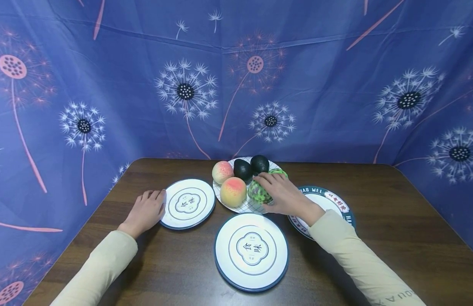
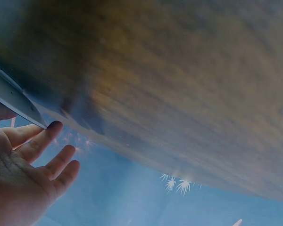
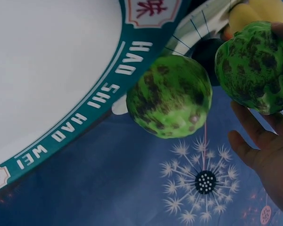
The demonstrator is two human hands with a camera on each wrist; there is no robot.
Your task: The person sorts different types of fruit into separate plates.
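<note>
My right hand point(image 1: 284, 195) grips a green custard apple point(image 1: 258, 192) with dark patches, at the right side of a grid-patterned plate point(image 1: 249, 207). In the right wrist view, the thumb and fingers lie around that custard apple point(image 3: 254, 68). A second custard apple point(image 3: 170, 96) sits beside it, partly hidden behind the hand in the head view. My left hand point(image 1: 144, 210) touches the left rim of a blue-edged white plate point(image 1: 171, 199). Its fingers point(image 2: 35, 146) are loosely extended by the rim in the left wrist view.
Two peaches point(image 1: 233, 192) and two dark, round fruits point(image 1: 243, 170) share the grid-patterned plate. Another blue-edged plate point(image 1: 251, 272) lies at the front. A green-rimmed plate point(image 1: 345, 208) with lettering is partly under the right forearm. A blue dandelion cloth point(image 1: 316, 85) hangs behind the wooden table point(image 1: 397, 221).
</note>
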